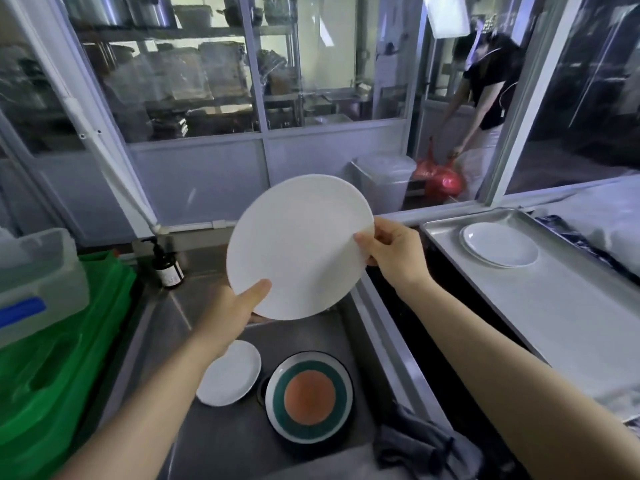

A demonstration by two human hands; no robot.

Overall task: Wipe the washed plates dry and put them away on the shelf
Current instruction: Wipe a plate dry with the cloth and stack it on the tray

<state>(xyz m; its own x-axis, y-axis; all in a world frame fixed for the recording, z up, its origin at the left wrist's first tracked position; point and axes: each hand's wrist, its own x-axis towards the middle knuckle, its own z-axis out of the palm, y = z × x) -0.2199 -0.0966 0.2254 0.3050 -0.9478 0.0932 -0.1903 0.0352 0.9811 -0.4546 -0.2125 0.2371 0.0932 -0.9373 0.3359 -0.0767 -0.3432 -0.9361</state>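
1. While both hands hold it, the large white plate [299, 247] is raised above the sink [367, 327], tilted with its face toward the camera
2. Left hand [230, 313]: thumb pressed on the plate's lower-left face, fingers hidden behind the plate; the grip is a pinch on the rim
3. Right hand [394, 252]: thumb and curled fingers pinch the plate's right rim
4. Neither hand holds a cloth; a grey cloth [419, 441] lies on the sink's near right edge
5. Below the plate, in the sink basin, rest a small white plate [230, 374] and a banded plate [310, 394] with teal and orange rings, side by side
6. Right of the sink, a metal tray [561, 306] carries stacked white plates [500, 244]
7. Step in hand, as judged: inspecting or turning the plate; whether it is dry cannot be told
8. Next move calls for either one hand freed to fetch the cloth, or a transfer to the stack on the tray; no shelf for storage is identifiable
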